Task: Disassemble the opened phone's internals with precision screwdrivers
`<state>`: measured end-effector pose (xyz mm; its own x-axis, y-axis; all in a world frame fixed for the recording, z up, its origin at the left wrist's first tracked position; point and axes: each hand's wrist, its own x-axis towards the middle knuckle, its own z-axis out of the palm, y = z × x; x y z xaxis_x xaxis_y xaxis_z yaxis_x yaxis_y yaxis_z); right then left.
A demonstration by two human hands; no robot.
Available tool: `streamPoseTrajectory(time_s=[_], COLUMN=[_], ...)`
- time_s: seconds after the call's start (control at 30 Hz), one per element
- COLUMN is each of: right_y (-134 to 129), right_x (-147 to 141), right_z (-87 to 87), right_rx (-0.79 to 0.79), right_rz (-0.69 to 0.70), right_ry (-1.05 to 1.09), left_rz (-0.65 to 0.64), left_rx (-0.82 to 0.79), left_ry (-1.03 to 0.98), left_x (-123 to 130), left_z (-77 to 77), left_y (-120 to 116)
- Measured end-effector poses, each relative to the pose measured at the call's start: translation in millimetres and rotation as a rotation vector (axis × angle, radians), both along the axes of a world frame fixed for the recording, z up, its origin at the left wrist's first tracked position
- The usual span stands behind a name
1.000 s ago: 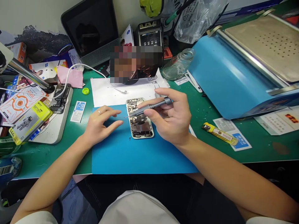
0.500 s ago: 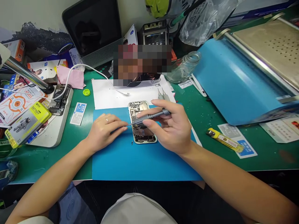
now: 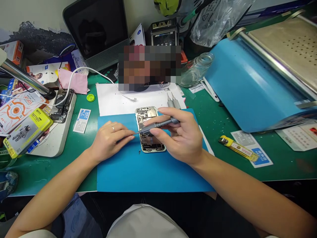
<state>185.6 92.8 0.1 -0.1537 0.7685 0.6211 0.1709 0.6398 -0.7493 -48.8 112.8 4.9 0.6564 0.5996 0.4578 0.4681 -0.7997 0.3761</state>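
Note:
My right hand [image 3: 185, 137] grips a grey screwdriver [image 3: 159, 125] between thumb and fingers, held nearly level with its thin tip to the left. At that tip are the pinched fingertips of my left hand [image 3: 110, 138]; whatever is between them is too small to make out. Beneath the screwdriver lies an opened smartphone [image 3: 146, 114], its inner parts exposed and its middle partly hidden by my right hand. A tiny loose part [image 3: 139, 152] rests by the phone's lower left corner. Both phone and part are on a blue mat [image 3: 148, 175].
Two more grey screwdrivers [image 3: 173, 103] stand behind the phone on white paper [image 3: 106, 99], where a white cable [image 3: 99, 73] ends. Left is a white device [image 3: 59, 142] bearing another opened phone [image 3: 61, 102]. Right are a yellow cutter [image 3: 237, 148], glass jar [image 3: 196, 69] and blue roll [image 3: 237, 89].
The view has shifted very slightly. Both hands keep nearly the same pose, with the screwdriver tip still at my left fingertips.

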Motion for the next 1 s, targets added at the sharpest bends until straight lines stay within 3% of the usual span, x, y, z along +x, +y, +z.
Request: streamPoseTrajectory(time_s=[1.0], right_y=[1.5], right_x=[0.7], right_z=[1.2], right_rx=[-0.004], right_rz=[-0.022], right_ry=[0.042], left_rz=[0.000], left_rx=[-0.060], left_ry=[0.027], left_x=[0.0], left_z=[1.1], left_y=[-1.4])
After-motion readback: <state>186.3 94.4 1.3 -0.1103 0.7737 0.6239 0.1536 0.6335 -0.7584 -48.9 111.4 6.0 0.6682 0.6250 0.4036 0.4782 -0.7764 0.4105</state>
